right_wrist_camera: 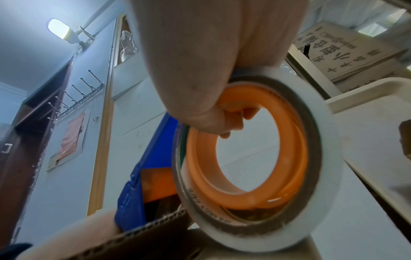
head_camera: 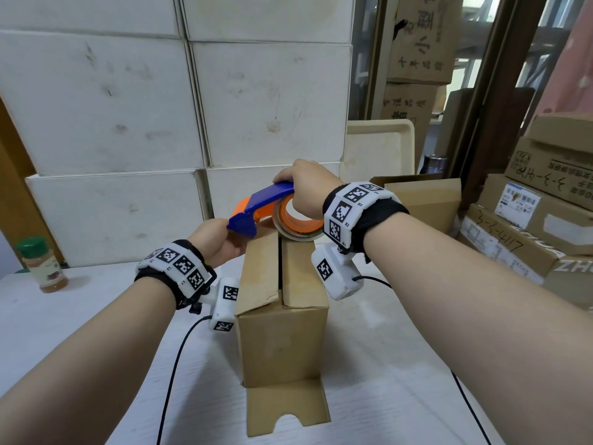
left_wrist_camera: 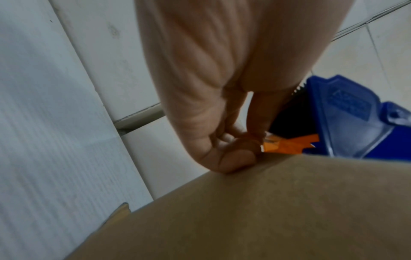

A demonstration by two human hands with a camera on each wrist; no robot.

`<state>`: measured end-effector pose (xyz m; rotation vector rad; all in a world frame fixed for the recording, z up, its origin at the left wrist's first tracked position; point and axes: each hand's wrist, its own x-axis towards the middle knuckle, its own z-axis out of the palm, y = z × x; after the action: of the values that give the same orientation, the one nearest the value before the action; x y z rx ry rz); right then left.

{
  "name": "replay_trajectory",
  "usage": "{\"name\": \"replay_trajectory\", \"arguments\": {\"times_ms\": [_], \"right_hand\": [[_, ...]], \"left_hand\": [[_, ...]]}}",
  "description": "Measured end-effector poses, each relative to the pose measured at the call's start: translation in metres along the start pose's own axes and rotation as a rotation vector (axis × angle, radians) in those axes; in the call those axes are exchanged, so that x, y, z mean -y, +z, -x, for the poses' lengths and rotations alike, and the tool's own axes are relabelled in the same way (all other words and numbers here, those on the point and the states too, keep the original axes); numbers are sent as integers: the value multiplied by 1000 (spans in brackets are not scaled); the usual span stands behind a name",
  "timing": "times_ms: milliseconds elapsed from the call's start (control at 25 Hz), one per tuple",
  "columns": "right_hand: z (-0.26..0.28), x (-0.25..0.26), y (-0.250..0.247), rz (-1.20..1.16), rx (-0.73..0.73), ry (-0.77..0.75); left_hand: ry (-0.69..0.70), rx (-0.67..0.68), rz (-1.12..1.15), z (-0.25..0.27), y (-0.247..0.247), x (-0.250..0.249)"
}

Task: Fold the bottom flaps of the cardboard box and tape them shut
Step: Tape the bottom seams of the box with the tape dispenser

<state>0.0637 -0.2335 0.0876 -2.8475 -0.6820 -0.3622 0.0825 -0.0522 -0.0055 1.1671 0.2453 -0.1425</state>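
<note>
A brown cardboard box (head_camera: 282,342) stands on the white table (head_camera: 80,332), its two folded flaps (head_camera: 303,274) meeting on top at an open seam. My right hand (head_camera: 298,184) grips the blue and orange tape dispenser (head_camera: 256,203), fingers through the orange core (right_wrist_camera: 200,167). The tape roll (head_camera: 298,226) rests on the box's far top edge. My left hand (head_camera: 229,234) is at the dispenser's front end by the far left corner. In the left wrist view its fingertips (left_wrist_camera: 244,146) pinch the tape end beside the orange tab, touching the box (left_wrist_camera: 266,211).
Another flap (head_camera: 285,409) lies flat on the table toward me. White boxes (head_camera: 112,107) are stacked close behind. A green-lidded spice bottle (head_camera: 43,264) stands at the left. A beige tray (head_camera: 378,149) and stacked brown cartons (head_camera: 529,220) fill the right side.
</note>
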Motion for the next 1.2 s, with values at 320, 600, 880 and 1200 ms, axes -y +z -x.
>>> {"name": "replay_trajectory", "arguments": {"times_ms": [320, 600, 880, 1200], "right_hand": [[0, -2, 2, -32, -13, -8], [-2, 0, 4, -37, -11, -3], [-7, 1, 6, 11, -30, 46], [-10, -1, 9, 12, -18, 61]], "left_hand": [[-9, 30, 208, 6, 1, 3], [10, 27, 207, 12, -1, 6], [-61, 8, -51, -1, -5, 11], [-1, 29, -364, -1, -4, 20]]}}
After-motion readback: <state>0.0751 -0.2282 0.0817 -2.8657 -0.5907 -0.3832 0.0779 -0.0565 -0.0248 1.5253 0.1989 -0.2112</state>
